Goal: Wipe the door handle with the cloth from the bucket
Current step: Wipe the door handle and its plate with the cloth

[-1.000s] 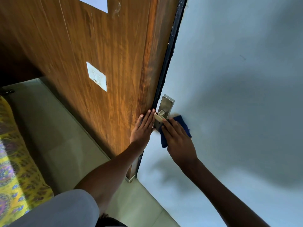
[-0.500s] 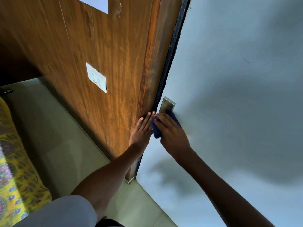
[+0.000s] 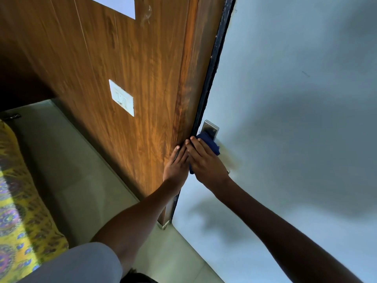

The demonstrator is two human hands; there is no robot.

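Note:
A metal handle plate (image 3: 210, 128) is fixed near the edge of the pale grey door (image 3: 295, 99). My right hand (image 3: 206, 160) presses a dark blue cloth (image 3: 212, 145) flat over the lower part of the plate, and the lever is hidden beneath it. A blurred pale streak shows on the door just right of the cloth. My left hand (image 3: 176, 163) lies flat with its fingers straight against the wooden panel (image 3: 126, 64) by the door's black edge, touching my right hand. No bucket is in view.
A white switch plate (image 3: 121, 97) sits on the wooden panel. The floor (image 3: 67, 164) is pale green tile. A yellow patterned fabric (image 3: 18, 201) lies at the lower left. My grey sleeve (image 3: 77, 264) fills the bottom edge.
My right hand has slid the cloth from below the lever up onto the handle plate, covering the lever, with a slight shift right since half a second ago. My left hand has stayed put.

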